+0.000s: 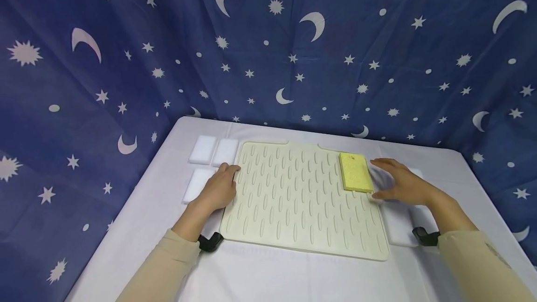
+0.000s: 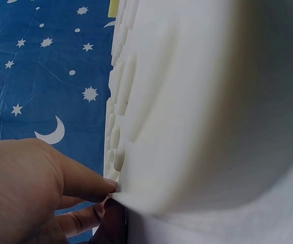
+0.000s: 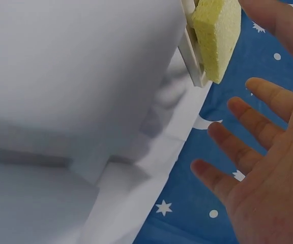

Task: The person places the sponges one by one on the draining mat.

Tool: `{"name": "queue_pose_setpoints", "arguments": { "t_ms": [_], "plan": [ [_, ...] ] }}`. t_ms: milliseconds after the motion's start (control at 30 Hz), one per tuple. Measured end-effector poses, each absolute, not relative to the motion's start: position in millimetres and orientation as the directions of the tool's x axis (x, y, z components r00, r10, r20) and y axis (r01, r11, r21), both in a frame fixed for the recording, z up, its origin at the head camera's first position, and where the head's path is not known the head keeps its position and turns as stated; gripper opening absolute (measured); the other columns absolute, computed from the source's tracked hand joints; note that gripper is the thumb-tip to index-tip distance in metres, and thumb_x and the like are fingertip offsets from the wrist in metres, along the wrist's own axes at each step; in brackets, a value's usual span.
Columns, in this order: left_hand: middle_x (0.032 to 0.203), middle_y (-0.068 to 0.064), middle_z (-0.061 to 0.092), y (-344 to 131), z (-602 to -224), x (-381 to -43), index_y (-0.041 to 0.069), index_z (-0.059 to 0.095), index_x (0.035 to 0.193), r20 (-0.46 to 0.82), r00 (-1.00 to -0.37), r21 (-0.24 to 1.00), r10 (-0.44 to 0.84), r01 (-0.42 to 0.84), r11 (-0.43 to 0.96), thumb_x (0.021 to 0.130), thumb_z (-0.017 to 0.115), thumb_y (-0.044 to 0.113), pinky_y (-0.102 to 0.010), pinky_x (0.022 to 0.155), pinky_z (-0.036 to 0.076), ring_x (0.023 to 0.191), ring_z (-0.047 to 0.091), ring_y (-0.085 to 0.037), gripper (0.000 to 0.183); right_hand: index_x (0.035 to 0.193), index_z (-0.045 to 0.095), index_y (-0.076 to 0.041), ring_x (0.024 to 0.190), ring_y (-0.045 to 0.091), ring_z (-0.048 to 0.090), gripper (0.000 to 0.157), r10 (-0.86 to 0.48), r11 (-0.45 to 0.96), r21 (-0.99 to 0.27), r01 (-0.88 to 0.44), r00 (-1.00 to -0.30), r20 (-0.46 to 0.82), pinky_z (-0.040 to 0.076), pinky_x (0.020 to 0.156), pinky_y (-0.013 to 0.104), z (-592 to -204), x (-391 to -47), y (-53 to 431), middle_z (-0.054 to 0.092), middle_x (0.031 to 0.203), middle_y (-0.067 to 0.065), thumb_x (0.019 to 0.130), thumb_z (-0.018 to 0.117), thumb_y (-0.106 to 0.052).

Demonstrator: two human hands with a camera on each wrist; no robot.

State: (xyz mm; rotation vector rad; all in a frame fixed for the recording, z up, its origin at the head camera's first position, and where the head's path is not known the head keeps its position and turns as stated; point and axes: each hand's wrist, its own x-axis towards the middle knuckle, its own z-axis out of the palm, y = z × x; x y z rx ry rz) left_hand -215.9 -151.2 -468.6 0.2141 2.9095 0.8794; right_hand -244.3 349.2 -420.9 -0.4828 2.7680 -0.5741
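A cream ridged drying mat (image 1: 293, 199) lies on the table, dotted with rows of raised oval bumps. My left hand (image 1: 219, 188) pinches its left edge between thumb and fingers, and the left wrist view shows that hand (image 2: 45, 188) gripping the rim. On the mat's upper right part lies a yellow sponge (image 1: 355, 172). Just right of the sponge is my right hand (image 1: 400, 183), fingers spread and holding nothing. In the right wrist view the yellow sponge (image 3: 217, 40) is apart from the spread fingers (image 3: 263, 129).
White sponge blocks (image 1: 203, 149) lie left of the mat, one partly behind my left hand. More white blocks (image 1: 397, 223) lie on the right, partly under my right hand and forearm. A white cloth (image 1: 251, 274) covers the table; a blue star-patterned curtain (image 1: 268, 59) hangs behind.
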Motion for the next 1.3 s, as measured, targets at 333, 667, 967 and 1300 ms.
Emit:
{"name": "queue_pose_setpoints", "arguments": {
  "t_ms": [333, 667, 967, 1300],
  "plan": [
    [0.114, -0.015, 0.056, -151.6, -469.0, -214.2, -0.002, 0.05, 0.148, -0.055, -0.986, 0.556, 0.157, 0.101, 0.825, 0.102, 0.051, 0.002, -0.032, 0.072, 0.045, 0.08, 0.052, -0.021, 0.047, 0.159, 0.036, -0.006, 0.148, 0.055, 0.025, 0.106, -0.35, 0.879, -0.408, -0.245, -0.914, -0.204, 0.027, 0.111, 0.078, -422.2, -228.2, 354.4, 0.026, 0.165, 0.027, 0.078, 0.089, -0.048],
    [0.114, -0.015, 0.055, -152.5, -469.7, -213.4, -0.003, 0.05, 0.148, -0.047, -0.986, 0.553, 0.161, 0.109, 0.826, 0.102, 0.051, 0.002, -0.032, 0.07, 0.045, 0.079, 0.051, -0.021, 0.046, 0.158, 0.037, -0.004, 0.146, 0.054, 0.029, 0.105, -0.352, 0.868, -0.434, -0.24, -0.914, -0.2, 0.03, 0.11, 0.076, -419.1, -213.3, 357.9, 0.027, 0.163, 0.027, 0.078, 0.089, -0.047],
    [0.114, -0.016, 0.055, -151.8, -470.8, -214.3, -0.002, 0.051, 0.147, -0.047, -0.986, 0.554, 0.163, 0.11, 0.825, 0.101, 0.051, 0.002, -0.032, 0.071, 0.045, 0.078, 0.051, -0.021, 0.046, 0.158, 0.039, -0.006, 0.146, 0.058, 0.028, 0.106, -0.348, 0.876, -0.42, -0.235, -0.912, -0.215, 0.03, 0.108, 0.078, -418.4, -200.7, 365.5, 0.029, 0.162, 0.029, 0.076, 0.088, -0.053],
    [0.113, -0.015, 0.055, -151.7, -469.6, -214.6, -0.002, 0.051, 0.147, -0.044, -0.986, 0.556, 0.162, 0.11, 0.824, 0.102, 0.05, 0.001, -0.031, 0.07, 0.044, 0.077, 0.05, -0.021, 0.046, 0.152, 0.048, -0.006, 0.143, 0.055, 0.035, 0.103, -0.373, 0.864, -0.426, -0.269, -0.91, -0.183, 0.034, 0.107, 0.075, -420.8, -184.9, 371.7, 0.04, 0.156, 0.027, 0.071, 0.09, -0.054]
  ]
}}
